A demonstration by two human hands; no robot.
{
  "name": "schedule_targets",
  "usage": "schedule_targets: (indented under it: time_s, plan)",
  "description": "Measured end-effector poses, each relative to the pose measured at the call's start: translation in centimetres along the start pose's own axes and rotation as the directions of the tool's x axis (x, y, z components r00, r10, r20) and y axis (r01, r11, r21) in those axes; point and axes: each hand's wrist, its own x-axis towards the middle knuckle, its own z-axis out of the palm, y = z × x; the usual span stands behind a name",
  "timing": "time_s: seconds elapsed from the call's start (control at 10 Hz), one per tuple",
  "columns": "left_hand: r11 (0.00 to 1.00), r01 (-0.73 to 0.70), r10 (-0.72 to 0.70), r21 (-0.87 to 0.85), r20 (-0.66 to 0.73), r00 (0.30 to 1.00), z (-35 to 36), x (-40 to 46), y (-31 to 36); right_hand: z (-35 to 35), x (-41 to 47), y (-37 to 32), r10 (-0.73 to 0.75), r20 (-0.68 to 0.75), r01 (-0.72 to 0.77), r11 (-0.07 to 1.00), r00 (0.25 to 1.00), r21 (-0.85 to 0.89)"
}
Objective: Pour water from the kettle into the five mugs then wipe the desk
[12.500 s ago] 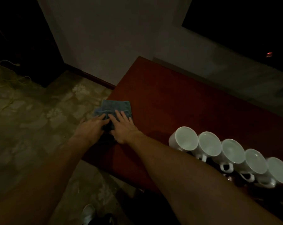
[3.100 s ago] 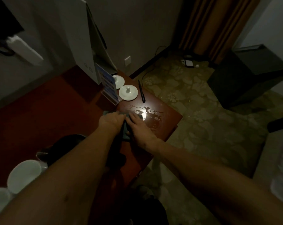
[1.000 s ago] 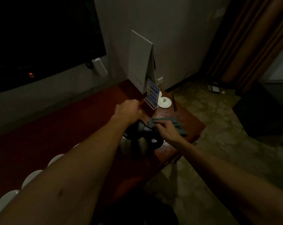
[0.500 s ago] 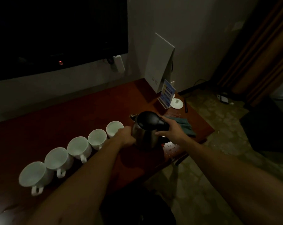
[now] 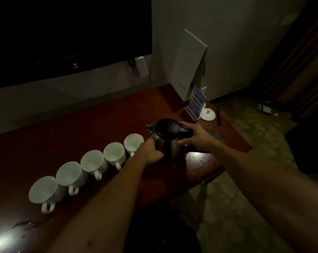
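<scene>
Since half a second ago, view drifting slightly; both hands staying on kettle. Left to right: five mugs [image 5: 92, 161] running lower left toward centre on worktop [image 5: 81, 128]; left hand [image 5: 150, 152] cupping steel body; kettle [image 5: 168, 137] upright at centre, spout facing upper left; right hand [image 5: 194, 134] gripping handle; cloth [image 5: 215, 136] lying beyond.

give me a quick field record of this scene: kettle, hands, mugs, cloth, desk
kettle: steel body, black lid, upright on the desk
right hand: grips the kettle handle
left hand: holds the kettle body
mugs: five white, in a row left of the kettle
cloth: behind the right hand
desk: droplets near the right edge
</scene>
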Motion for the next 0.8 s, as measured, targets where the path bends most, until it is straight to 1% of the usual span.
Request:
schedule_targets:
  time_s: [0.1,0.3,0.4,0.5,0.6,0.7,0.8]
  plan:
    - [1.000,-0.013,0.013,-0.010,-0.001,1.000,-0.1,-0.1,0.1,0.0,-0.2,-0.1,-0.006,0.003,0.007,1.000,1.000,-0.007]
    - [0.999,-0.041,0.042,-0.024,0.024,0.999,0.1,0.2,-0.5,0.1,-0.8,0.3,-0.053,-0.037,0.051,0.998,0.998,-0.035]
    - [0.998,-0.050,0.051,-0.030,0.032,0.998,0.3,0.4,-0.6,0.3,-1.1,0.7,-0.014,-0.068,0.012,1.000,0.998,-0.028]
    - [0.998,-0.061,0.061,-0.012,0.035,0.998,0.1,0.4,-0.5,0.5,-1.2,-0.4,0.034,-0.029,-0.033,0.999,0.999,0.018]
    - [0.998,-0.043,0.040,0.042,0.053,0.998,-0.6,-0.1,-0.6,0.4,-1.2,-1.7,0.066,0.011,-0.066,0.997,0.998,0.044]
    - [0.991,-0.005,0.000,0.131,0.039,0.999,-2.8,-0.9,-1.1,0.4,-0.8,-3.4,0.083,0.018,-0.083,0.997,0.996,-0.004]
    - [0.970,0.052,-0.041,0.236,-0.052,0.998,-9.0,-2.2,-1.0,0.8,1.6,-7.9,0.112,-0.012,-0.111,0.964,0.994,-0.240]
